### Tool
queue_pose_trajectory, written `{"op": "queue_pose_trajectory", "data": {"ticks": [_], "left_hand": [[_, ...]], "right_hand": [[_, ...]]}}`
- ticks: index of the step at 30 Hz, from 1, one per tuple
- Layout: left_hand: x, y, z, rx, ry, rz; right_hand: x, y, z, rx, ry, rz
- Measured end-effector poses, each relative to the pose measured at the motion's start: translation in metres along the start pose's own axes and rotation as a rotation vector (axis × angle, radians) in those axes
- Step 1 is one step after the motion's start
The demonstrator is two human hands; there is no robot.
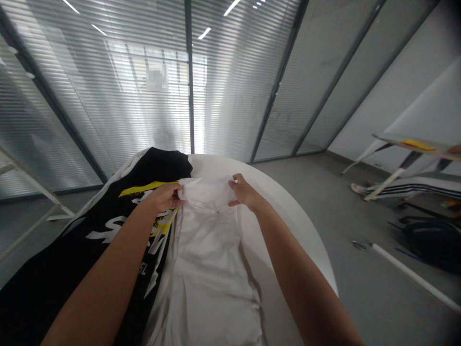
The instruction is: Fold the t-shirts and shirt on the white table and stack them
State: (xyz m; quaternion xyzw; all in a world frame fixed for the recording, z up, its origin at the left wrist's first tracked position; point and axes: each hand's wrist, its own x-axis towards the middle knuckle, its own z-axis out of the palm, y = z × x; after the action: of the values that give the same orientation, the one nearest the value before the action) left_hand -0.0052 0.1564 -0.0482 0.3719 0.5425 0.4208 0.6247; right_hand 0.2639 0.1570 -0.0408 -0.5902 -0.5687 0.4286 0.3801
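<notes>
A white cloth garment [212,259] lies lengthwise on the round white table [284,206], its surface wrinkled. Its far end is folded over into a band. My left hand [166,196] pinches the left corner of that band, and my right hand [244,191] pinches the right corner. The fingertips are partly hidden by the cloth. To the left, a black garment [90,262] with white lettering and yellow patches is spread out, partly beneath my left forearm. Which kind of garment the white one is, I cannot tell.
Glass partitions with blinds [230,81] stand behind the table. At right are a second table [414,144], a person's striped trouser leg [414,190], a dark bag [432,240] and a white pole [410,271] on the floor. A pale metal frame [39,190] stands at left.
</notes>
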Motion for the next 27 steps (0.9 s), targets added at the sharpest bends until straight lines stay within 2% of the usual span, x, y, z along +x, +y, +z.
{"op": "queue_pose_trajectory", "data": {"ticks": [5,9,14,18,27], "left_hand": [[0.0,0.001,0.001,-0.12,-0.01,0.15],[0.002,0.0,0.007,-0.155,-0.03,0.342],[0.009,-0.003,0.009,-0.174,0.005,0.508],[0.01,-0.005,0.008,-0.147,0.011,0.551],[0.005,-0.003,0.008,-0.192,0.013,0.53]], "right_hand": [[0.005,0.003,0.001,0.214,0.049,0.038],[0.009,0.008,0.0,0.408,0.082,-0.017],[0.012,0.017,-0.004,0.575,0.033,-0.093],[0.011,0.022,-0.006,0.621,-0.026,-0.125],[0.01,0.03,-0.011,0.728,-0.132,-0.147]]}}
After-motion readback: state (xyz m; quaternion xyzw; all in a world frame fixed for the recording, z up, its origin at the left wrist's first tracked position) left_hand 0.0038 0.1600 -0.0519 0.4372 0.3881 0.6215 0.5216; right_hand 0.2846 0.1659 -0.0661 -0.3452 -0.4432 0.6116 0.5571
